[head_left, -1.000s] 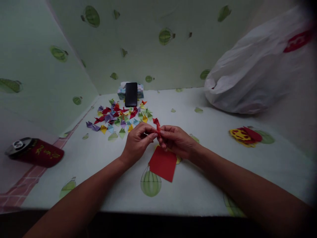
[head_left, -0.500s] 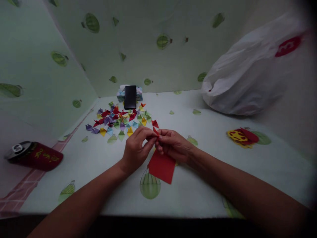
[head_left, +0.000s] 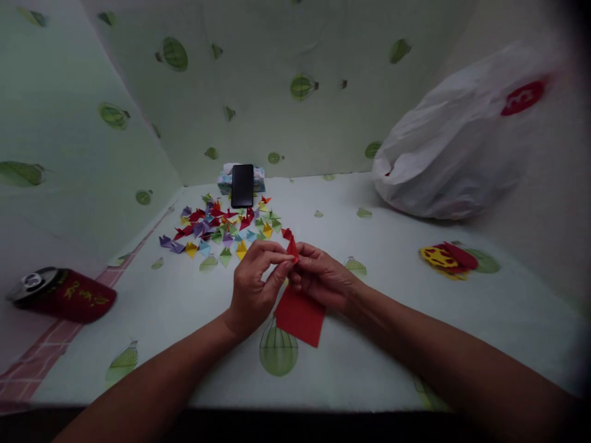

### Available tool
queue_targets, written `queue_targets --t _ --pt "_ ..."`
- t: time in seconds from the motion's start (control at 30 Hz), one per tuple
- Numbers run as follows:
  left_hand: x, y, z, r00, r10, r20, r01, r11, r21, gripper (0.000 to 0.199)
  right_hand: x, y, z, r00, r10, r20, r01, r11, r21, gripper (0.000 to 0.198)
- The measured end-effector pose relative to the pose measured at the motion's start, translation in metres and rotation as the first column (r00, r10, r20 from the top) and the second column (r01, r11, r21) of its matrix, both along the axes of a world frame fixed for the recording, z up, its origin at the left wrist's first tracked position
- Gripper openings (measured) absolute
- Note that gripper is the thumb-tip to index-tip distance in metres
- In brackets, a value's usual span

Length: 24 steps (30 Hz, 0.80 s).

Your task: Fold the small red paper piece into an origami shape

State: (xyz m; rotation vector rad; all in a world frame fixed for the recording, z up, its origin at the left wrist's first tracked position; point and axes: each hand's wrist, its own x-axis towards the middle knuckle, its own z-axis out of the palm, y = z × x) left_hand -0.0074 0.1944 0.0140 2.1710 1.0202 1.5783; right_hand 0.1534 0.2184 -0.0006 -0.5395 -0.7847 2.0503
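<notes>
Between the fingertips of both hands is a small folded piece of red paper [head_left: 292,248], its pointed tip rising above them. My left hand [head_left: 259,280] pinches it from the left, thumb and forefinger pressed together. From the other side my right hand [head_left: 323,274] grips it too, its fingers curled and partly hiding the lower part of the paper. Below the hands a flat red paper square [head_left: 302,317] lies on the table, its upper edge covered by my right hand. Past my left hand spreads a pile of small folded paper cranes [head_left: 226,224] in several colours.
A black phone [head_left: 242,186] leans on a tissue box [head_left: 225,181] behind the cranes. On the left lies a dark red can [head_left: 64,295]. A stuffed white plastic bag [head_left: 443,147] stands at the back right, with yellow and red cut-out pieces [head_left: 447,258] in front of it.
The red paper's pointed tip shows more upright and more fully between the fingers. Both hands keep their pinch, and the whole view has shifted slightly.
</notes>
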Motion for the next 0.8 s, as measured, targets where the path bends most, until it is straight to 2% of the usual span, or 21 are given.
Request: queue_targets --t 0.07,0.1,0.2,0.3,0.37,0.5,0.67,0.8 --pt "0.003 0.000 -0.001 0.992 -0.005 0.122 0.026 0.986 -0.167 0.003 -0.001 0.000 -0.001 1.000 -0.008 -0.010 0.008 1.000 0.000 0.036" --pt "0.004 0.000 -0.002 0.980 -0.008 0.199 0.062 0.962 -0.267 0.006 -0.002 0.000 -0.001 1.000 -0.019 -0.011 0.019 1.000 -0.001 0.036" --pt "0.008 0.000 -0.005 0.905 0.018 0.425 0.222 0.832 -0.509 0.018 -0.003 0.001 -0.003 0.997 -0.078 0.023 0.078 0.997 0.017 0.034" --pt "0.011 0.001 -0.006 0.831 0.009 0.556 0.389 0.705 -0.593 0.024 -0.002 0.002 -0.006 0.988 -0.116 0.098 0.107 0.990 0.090 0.029" --pt "0.011 0.002 -0.006 0.797 0.012 0.604 0.449 0.657 -0.605 0.026 -0.001 0.003 -0.008 0.981 -0.126 0.146 0.106 0.985 0.135 0.028" --pt "0.009 0.007 -0.006 0.780 0.076 0.622 0.442 0.636 -0.632 0.027 0.003 0.005 -0.007 0.965 -0.168 0.203 0.124 0.969 0.213 0.027" --pt "0.007 0.010 -0.005 0.859 0.058 0.510 0.353 0.654 -0.669 0.025 0.006 0.006 0.000 0.901 -0.299 0.314 0.162 0.904 0.396 0.035" --pt "0.007 0.010 -0.005 0.862 0.035 0.506 0.369 0.641 -0.673 0.024 0.007 0.005 0.004 0.842 -0.385 0.378 0.208 0.878 0.431 0.027"
